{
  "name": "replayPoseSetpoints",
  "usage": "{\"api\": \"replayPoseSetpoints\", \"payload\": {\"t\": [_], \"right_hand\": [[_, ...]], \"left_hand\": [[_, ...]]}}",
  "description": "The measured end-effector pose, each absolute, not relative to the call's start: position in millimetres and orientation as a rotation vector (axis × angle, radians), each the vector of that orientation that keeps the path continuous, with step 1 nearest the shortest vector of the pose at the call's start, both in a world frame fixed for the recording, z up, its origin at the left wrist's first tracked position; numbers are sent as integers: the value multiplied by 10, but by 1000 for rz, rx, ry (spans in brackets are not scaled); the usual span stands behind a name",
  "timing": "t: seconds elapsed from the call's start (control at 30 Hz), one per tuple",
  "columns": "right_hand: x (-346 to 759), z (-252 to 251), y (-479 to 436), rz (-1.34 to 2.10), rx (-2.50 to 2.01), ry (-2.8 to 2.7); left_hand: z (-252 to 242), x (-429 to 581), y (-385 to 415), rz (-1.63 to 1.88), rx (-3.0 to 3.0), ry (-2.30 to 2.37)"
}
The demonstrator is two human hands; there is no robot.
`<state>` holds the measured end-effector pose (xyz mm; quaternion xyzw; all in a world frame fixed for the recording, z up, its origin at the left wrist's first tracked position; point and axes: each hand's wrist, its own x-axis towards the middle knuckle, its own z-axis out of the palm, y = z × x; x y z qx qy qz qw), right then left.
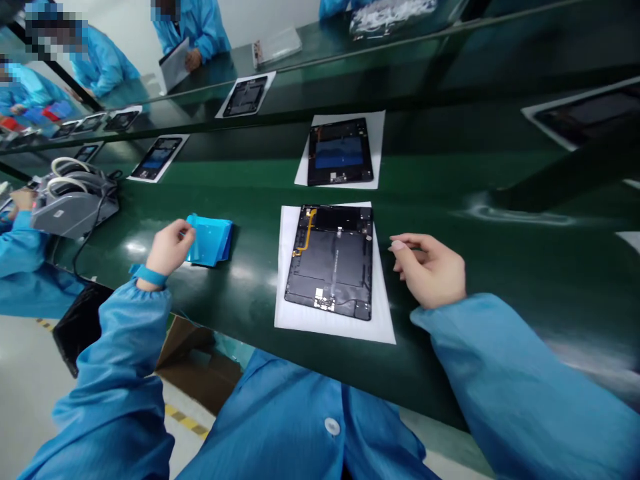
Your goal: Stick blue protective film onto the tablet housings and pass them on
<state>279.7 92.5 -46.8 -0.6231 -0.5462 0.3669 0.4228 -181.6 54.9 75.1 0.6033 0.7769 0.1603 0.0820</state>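
A stack of blue film sheets point(207, 241) lies on the green bench, and my left hand point(173, 247) pinches at its upper left corner. The fingers hide how much film is between them. In front of me an opened tablet point(331, 263) rests on a white sheet point(295, 319), its inner parts and an orange flex cable point(309, 232) facing up. Just right of the tablet, without touching it, my right hand point(433, 270) hovers with thumb and fingers curled together; nothing shows in it.
Another opened tablet point(341, 152) with a blue battery area lies farther back on its own paper. More tablets line the belt and shelf. A grey machine with cables point(75, 200) stands at left, near a co-worker's sleeve point(25, 267). A dark post point(565, 167) rises at right. Below is a cardboard box point(200, 373).
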Motion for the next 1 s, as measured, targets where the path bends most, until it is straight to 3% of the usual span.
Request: {"api": "replayPoseSetpoints", "payload": {"t": [0.1, 0.17, 0.3, 0.4, 0.63, 1.0], "right_hand": [[2648, -271, 802, 868, -1453, -1396], [2459, -62, 674, 976, -1305, -1488], [2040, 265, 440, 1296, -1000, -1687], [1896, 320, 353, 1328, -990, -1682], [1965, 268, 258, 1233, -1054, -1665], [1979, 307, 192, 807, -1212, -1623]], "left_hand": [[872, -1477, 358, 820, 2042, 2431], [887, -1146, 261, 905, 2177, 2247], [790, -471, 254, 727, 2186, 1678], [706, -167, 368, 553, 2036, 1350], [594, -39, 558, 447, 1910, 997], [460, -40, 572, 863, 2340, 905]]}}
